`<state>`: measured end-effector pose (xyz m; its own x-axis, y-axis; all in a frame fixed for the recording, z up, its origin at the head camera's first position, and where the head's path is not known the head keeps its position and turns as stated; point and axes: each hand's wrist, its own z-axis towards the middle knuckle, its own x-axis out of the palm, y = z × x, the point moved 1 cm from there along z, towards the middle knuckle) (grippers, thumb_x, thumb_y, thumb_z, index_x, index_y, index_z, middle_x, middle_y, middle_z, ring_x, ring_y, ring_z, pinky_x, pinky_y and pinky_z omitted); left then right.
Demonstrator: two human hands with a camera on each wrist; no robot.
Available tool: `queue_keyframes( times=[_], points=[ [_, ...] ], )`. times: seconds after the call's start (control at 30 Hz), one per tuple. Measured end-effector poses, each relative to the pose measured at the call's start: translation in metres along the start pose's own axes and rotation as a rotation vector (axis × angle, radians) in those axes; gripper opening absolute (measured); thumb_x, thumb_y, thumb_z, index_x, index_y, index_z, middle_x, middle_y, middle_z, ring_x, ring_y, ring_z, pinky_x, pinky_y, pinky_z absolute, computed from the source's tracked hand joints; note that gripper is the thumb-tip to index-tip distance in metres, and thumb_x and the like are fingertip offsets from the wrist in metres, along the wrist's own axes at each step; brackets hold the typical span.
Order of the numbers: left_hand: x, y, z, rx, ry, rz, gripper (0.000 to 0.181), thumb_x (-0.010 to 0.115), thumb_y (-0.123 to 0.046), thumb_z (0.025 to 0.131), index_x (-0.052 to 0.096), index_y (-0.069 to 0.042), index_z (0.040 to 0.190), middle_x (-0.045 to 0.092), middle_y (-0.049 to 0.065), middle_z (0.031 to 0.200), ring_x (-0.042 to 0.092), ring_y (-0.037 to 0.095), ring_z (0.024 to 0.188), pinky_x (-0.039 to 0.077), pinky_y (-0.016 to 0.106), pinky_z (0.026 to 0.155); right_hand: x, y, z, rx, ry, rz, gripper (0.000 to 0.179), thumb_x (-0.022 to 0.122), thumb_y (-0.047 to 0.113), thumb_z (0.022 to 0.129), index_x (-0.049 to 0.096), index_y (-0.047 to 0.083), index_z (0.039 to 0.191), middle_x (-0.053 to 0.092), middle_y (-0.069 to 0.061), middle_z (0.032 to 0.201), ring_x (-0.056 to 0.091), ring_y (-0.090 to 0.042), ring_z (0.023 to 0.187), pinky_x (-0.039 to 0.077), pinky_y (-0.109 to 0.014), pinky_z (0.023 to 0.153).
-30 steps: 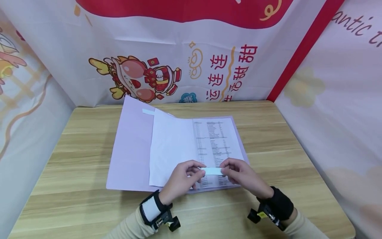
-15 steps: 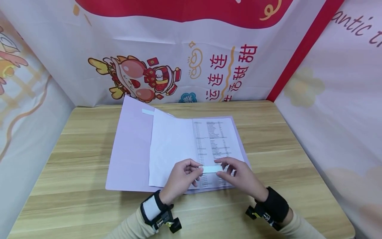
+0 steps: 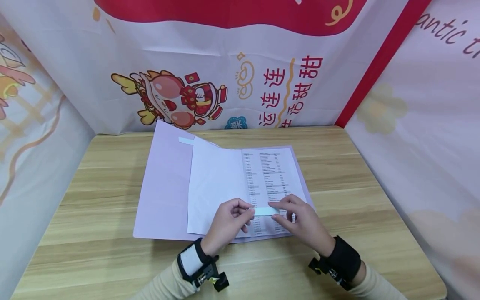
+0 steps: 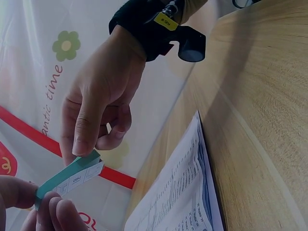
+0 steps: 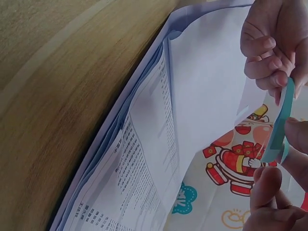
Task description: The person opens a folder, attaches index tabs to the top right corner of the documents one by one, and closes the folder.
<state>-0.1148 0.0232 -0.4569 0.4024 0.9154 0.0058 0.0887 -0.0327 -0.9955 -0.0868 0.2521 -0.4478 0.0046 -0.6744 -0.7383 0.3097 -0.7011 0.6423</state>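
Note:
Over the lower part of an open document, both hands have hold of a narrow pale-green strip (image 3: 264,211). My left hand (image 3: 232,218) pinches its left end between thumb and index finger. At the right end, the thumb and index finger of my right hand (image 3: 301,221) close on the strip from either side. The left wrist view shows a green layer (image 4: 67,175) and a white printed layer (image 4: 79,180) spread slightly apart. Below lies a lilac folder (image 3: 163,187) with a blank page (image 3: 217,183) on the left and a printed list (image 3: 268,175) on the right.
A small light-blue tab (image 3: 186,141) sticks out at the blank page's top left. The wooden table (image 3: 356,200) runs back to a printed cloth (image 3: 210,41), with cloth walls on both sides. Both wrists carry black camera straps (image 3: 343,258).
The right thumb and index finger have spread apart from their tight pinch and shifted slightly left along the strip. The left hand keeps its pinch, moved slightly left. The folder stays still.

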Motion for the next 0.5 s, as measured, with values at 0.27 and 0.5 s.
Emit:
queue_keyframes(
  times=[0.27,0.5],
  points=[
    [-0.0007,0.0009,-0.0002,0.014,-0.006,0.013,0.018,0.067,-0.013,0.098,0.068,0.003,0.108,0.069,0.019,0.093,0.064,0.018,0.075,0.058,0.027,0.060,-0.0037,0.0044,-0.0009,-0.023,-0.035,0.007,0.025,0.082,0.016,0.087,0.078,0.014,0.112,0.066,0.002,0.094,0.050,-0.005,0.066,0.044,-0.022,0.055],
    [0.0000,0.0021,-0.0001,0.014,-0.003,0.022,0.017,0.068,-0.013,0.098,0.068,0.001,0.107,0.068,0.023,0.096,0.064,0.018,0.076,0.058,0.027,0.061,-0.0050,0.0057,0.0000,-0.015,-0.068,0.012,0.009,0.080,0.013,0.089,0.076,0.015,0.098,0.066,0.009,0.087,0.052,-0.005,0.067,0.048,-0.026,0.057]
  ],
)
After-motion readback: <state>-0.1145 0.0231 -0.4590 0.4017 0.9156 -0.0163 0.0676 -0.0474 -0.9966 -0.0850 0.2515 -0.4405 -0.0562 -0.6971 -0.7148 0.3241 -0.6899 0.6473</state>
